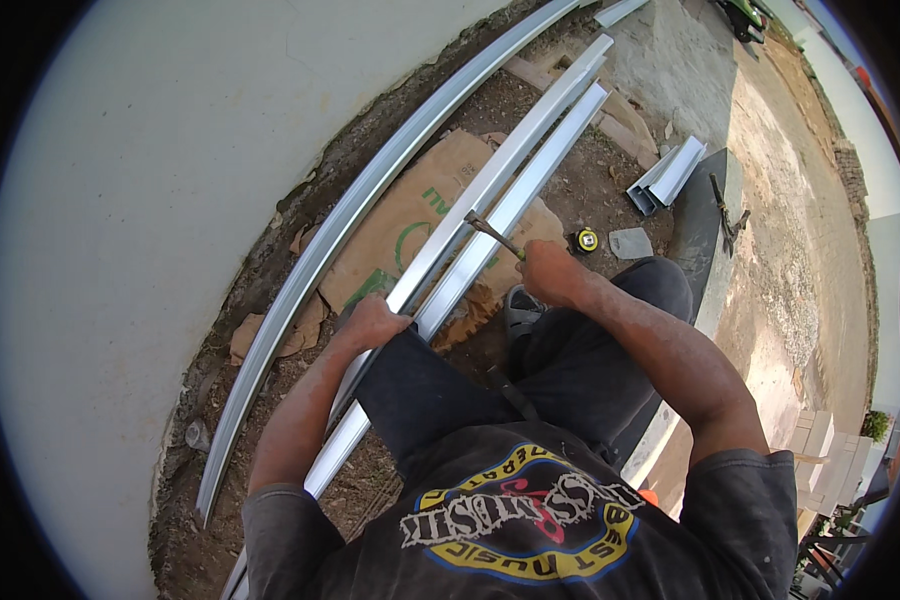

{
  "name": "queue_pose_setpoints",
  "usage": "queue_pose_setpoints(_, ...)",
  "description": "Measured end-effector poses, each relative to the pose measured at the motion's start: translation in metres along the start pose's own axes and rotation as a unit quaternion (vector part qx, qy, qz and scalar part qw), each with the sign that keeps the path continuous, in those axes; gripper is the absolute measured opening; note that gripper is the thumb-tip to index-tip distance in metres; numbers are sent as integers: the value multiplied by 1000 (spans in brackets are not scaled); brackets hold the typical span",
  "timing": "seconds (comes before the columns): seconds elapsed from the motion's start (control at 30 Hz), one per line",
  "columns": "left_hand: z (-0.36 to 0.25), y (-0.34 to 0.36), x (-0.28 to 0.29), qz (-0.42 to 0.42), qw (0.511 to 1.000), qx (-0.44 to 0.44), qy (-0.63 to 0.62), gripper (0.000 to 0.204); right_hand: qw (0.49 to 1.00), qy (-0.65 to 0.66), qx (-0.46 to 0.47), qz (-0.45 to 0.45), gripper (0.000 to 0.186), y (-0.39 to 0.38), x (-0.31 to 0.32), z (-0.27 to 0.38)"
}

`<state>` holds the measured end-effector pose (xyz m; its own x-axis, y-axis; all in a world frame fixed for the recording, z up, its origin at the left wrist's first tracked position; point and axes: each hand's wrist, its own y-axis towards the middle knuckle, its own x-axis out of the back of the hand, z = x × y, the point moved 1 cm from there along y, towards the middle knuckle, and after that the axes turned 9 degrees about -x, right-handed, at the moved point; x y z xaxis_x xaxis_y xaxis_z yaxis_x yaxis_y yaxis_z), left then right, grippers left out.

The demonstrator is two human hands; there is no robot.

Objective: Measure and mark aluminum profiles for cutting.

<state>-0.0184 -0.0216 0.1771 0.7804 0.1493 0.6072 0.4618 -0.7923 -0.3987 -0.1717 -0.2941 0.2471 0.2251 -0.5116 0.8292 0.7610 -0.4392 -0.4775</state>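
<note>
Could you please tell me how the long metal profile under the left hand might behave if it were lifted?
The metal profile is probably stiff, given its angled metallic faces. It may be slippery, since its surface looks smooth and shiny. Its far end reaches well beyond the left hand, so it might dip or swing if lifted there.

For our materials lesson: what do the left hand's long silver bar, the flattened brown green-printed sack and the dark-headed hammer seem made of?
Long silver bar: smooth metal, by its bright sheen; steel or aluminium, I can't tell.
Flattened brown sack: probably matte paper, judging by its ragged edges.
Dark-headed hammer: head likely metal, dull and dark; shaft material unclear.
</note>
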Motion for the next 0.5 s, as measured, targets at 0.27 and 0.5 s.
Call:
queue_pose_setpoints(0.27,-9,-4,-32,-91,993,24,67,51,986,-46,-105,117,32,-15,44,16)
queue_pose_setpoints(0.5,-5,-3,-21,-59,996,37,53,56,976,-39,-124,173,36,-10,43,16)
